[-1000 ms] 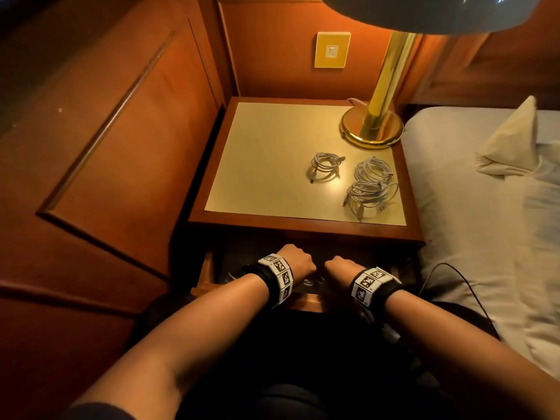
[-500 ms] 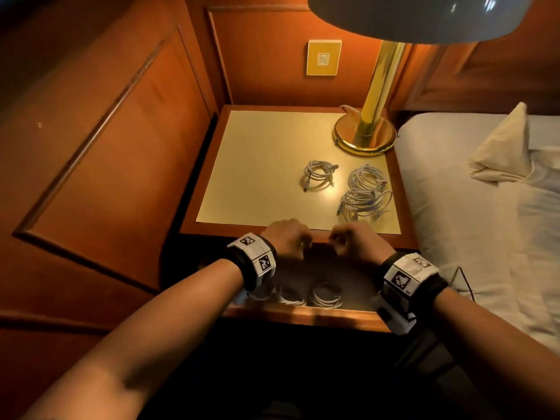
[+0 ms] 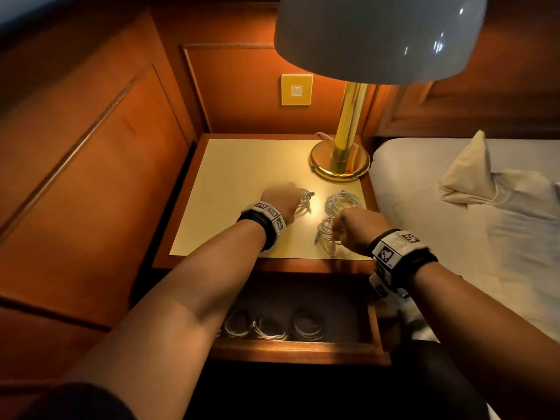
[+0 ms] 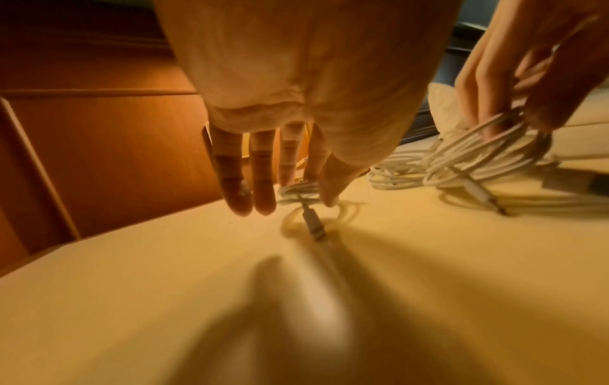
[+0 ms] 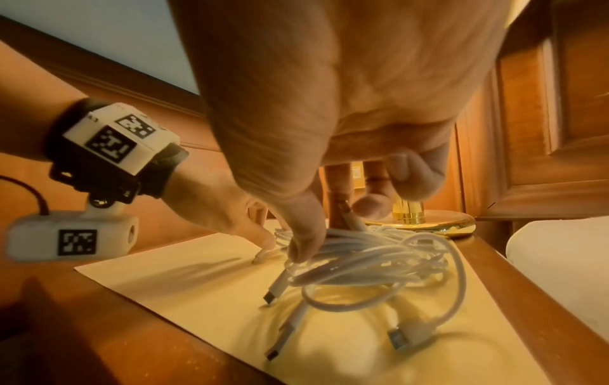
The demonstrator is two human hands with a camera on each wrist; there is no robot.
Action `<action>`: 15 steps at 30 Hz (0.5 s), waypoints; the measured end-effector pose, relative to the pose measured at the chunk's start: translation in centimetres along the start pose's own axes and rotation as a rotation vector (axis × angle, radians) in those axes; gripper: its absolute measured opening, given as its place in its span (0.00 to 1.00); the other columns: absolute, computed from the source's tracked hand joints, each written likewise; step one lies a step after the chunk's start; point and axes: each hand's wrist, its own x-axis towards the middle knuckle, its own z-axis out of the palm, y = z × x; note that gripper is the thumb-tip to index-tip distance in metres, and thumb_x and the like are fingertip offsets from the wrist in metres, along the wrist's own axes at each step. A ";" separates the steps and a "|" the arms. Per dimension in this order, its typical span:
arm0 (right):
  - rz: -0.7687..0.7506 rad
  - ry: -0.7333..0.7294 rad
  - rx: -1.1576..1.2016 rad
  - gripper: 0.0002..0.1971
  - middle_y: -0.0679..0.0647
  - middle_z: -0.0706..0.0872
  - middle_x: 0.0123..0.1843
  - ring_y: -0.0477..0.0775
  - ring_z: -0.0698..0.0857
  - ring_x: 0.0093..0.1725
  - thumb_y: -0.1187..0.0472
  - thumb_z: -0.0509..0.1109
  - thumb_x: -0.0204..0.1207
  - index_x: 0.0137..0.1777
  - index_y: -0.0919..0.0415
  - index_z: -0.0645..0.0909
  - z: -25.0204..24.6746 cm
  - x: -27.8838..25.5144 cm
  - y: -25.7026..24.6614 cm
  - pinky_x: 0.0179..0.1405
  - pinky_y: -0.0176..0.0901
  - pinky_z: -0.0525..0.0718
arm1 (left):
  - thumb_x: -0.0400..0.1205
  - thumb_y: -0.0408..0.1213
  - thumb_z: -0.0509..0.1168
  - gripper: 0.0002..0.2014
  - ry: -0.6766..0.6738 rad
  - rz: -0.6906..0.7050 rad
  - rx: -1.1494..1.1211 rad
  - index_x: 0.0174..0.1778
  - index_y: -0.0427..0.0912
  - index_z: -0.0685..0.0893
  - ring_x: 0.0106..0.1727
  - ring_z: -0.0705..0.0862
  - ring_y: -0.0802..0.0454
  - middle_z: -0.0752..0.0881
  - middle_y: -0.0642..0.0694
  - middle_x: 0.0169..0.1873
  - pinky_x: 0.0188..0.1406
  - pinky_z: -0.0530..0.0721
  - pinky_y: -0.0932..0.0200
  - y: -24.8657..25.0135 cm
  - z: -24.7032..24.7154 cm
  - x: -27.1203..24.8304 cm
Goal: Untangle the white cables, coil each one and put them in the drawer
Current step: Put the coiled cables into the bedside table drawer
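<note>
Head view: from my head, looking forward and steeply down over both forearms at the nightstand [image 3: 242,165]; the open drawer [image 3: 303,350] sits below, the lamp [image 3: 375,37] close above, and the bed [image 3: 454,237] at my right.
Left wrist view: from under my left wrist, facing along the fingers, low and very near the nightstand top.
Right wrist view: from under my right wrist, facing along the fingers towards the lamp base, very near the cable pile [image 5: 372,258].
Shared, all three: the nightstand top, the pile.
Shared, wrist views: each shows my other hand; left hand [image 5: 217,205], right hand [image 4: 540,67].
</note>
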 end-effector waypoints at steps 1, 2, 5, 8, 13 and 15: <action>-0.010 0.004 -0.012 0.05 0.51 0.90 0.48 0.55 0.87 0.46 0.56 0.72 0.77 0.49 0.52 0.89 0.1 0.2 0.1 0.46 0.46 0.86 | 0.84 0.34 0.64 0.13 -0.009 0.002 0.012 0.65 0.42 0.81 0.54 0.83 0.42 0.76 0.44 0.60 0.41 0.78 0.49 0.1 0.1 0.1; -0.025 0.018 -0.015 0.04 0.52 0.89 0.47 0.56 0.86 0.45 0.57 0.72 0.77 0.48 0.52 0.88 0.3 0.3 0.2 0.44 0.45 0.85 | 0.84 0.33 0.64 0.13 -0.011 0.001 0.020 0.64 0.41 0.82 0.54 0.83 0.41 0.76 0.43 0.60 0.42 0.79 0.49 0.1 0.4 0.2; -0.062 0.100 -0.005 0.06 0.53 0.88 0.49 0.55 0.85 0.46 0.60 0.71 0.78 0.52 0.54 0.88 0.8 0.5 0.6 0.44 0.46 0.86 | 0.84 0.31 0.65 0.13 0.029 -0.026 0.009 0.64 0.41 0.82 0.57 0.81 0.41 0.75 0.42 0.62 0.44 0.79 0.49 0.0 1.2 0.0; -0.125 0.260 0.008 0.05 0.53 0.86 0.51 0.55 0.84 0.49 0.62 0.72 0.78 0.52 0.55 0.87 1.1 0.5 1.1 0.39 0.41 0.80 | 0.84 0.32 0.63 0.15 0.108 -0.090 -0.112 0.67 0.44 0.81 0.55 0.82 0.41 0.75 0.42 0.61 0.44 0.81 0.49 -0.4 1.7 -0.6; -0.233 0.468 0.105 0.05 0.55 0.84 0.50 0.55 0.82 0.48 0.63 0.69 0.79 0.53 0.60 0.84 0.2 -1.0 0.0 0.41 0.50 0.86 | 0.87 0.38 0.61 0.09 0.257 -0.203 -0.452 0.61 0.44 0.81 0.49 0.84 0.43 0.78 0.46 0.57 0.44 0.77 0.52 -1.1 -0.3 -3.9; -0.249 0.488 0.156 0.05 0.53 0.83 0.49 0.52 0.80 0.46 0.61 0.68 0.80 0.52 0.58 0.83 -0.2 -2.5 -1.3 0.39 0.48 0.85 | 0.89 0.40 0.60 0.09 0.310 -0.164 -0.554 0.59 0.43 0.82 0.47 0.83 0.44 0.81 0.46 0.55 0.44 0.79 0.51 -1.2 -1.6 -6.8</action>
